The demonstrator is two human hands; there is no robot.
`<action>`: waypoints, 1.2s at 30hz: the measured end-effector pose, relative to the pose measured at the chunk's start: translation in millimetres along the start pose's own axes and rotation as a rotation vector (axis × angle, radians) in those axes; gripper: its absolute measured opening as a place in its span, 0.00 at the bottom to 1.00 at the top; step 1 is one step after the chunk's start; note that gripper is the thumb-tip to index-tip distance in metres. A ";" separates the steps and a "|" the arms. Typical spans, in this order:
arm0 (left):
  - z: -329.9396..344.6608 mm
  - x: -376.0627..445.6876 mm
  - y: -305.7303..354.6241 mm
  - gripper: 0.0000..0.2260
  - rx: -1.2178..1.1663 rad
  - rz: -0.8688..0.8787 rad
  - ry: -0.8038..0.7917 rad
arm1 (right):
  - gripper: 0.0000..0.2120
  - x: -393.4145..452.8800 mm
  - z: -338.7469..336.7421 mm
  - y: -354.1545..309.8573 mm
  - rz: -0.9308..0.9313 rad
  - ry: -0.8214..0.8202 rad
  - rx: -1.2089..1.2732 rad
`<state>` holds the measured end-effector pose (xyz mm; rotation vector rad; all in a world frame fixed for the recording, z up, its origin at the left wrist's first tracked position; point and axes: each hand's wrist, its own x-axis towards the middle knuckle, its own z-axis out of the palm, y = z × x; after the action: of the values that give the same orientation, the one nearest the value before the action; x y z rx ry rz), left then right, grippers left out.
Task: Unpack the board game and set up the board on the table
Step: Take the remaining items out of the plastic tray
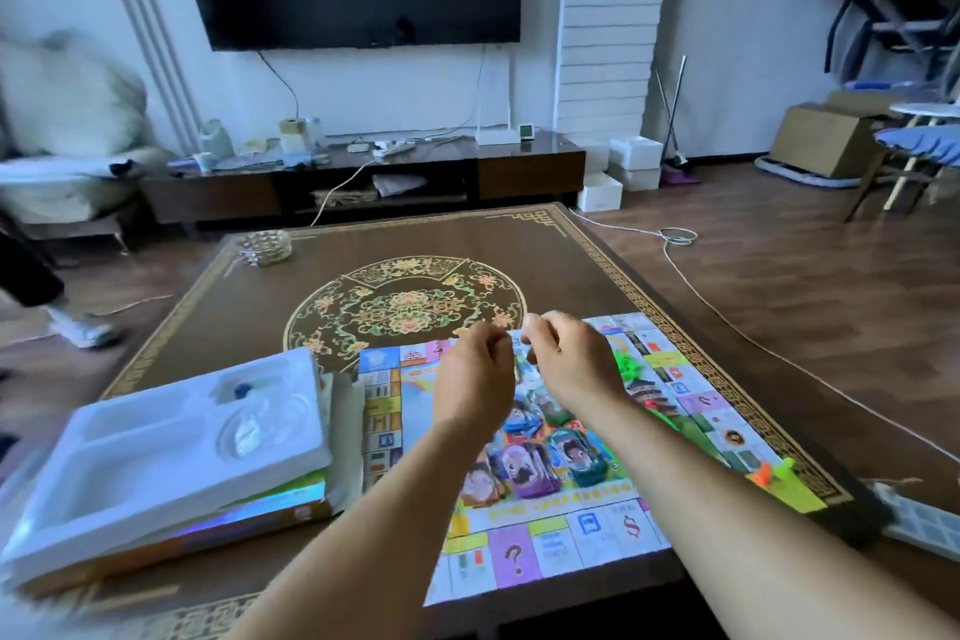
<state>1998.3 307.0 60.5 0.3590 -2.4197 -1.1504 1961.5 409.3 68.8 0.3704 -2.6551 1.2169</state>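
Note:
The colourful game board lies flat on the near right part of the brown patterned table. Several wrapped card packs sit in the board's middle. Green plastic pieces lie near its far right, and orange and green ones by its right edge. My left hand and right hand hover close together above the board's far side. Their fingers are curled and their fingertips pinched, with nothing visible between them. A white plastic tray insert rests on the game box at the left.
A glass bowl stands at the table's far left corner. A grey remote-like device hangs off the right edge. A white cable runs across the floor on the right. Another person's leg and shoe are at the left. A TV stand is behind the table.

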 end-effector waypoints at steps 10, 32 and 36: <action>-116.8 23.9 -111.4 0.08 0.136 -0.161 0.177 | 0.10 0.1 123.1 -94.6 -0.164 -0.215 0.130; -205.9 112.2 -256.0 0.14 0.752 -0.163 -0.305 | 0.08 58.6 310.4 -159.4 -0.252 -0.608 -0.358; -205.7 121.6 -260.5 0.13 0.880 -0.104 -0.458 | 0.10 66.1 324.5 -155.3 -0.229 -0.647 -0.390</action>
<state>2004.6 -42.1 5.0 0.5220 -3.2512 -0.1170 1922.3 54.4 -10.3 1.1151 -3.1517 0.5414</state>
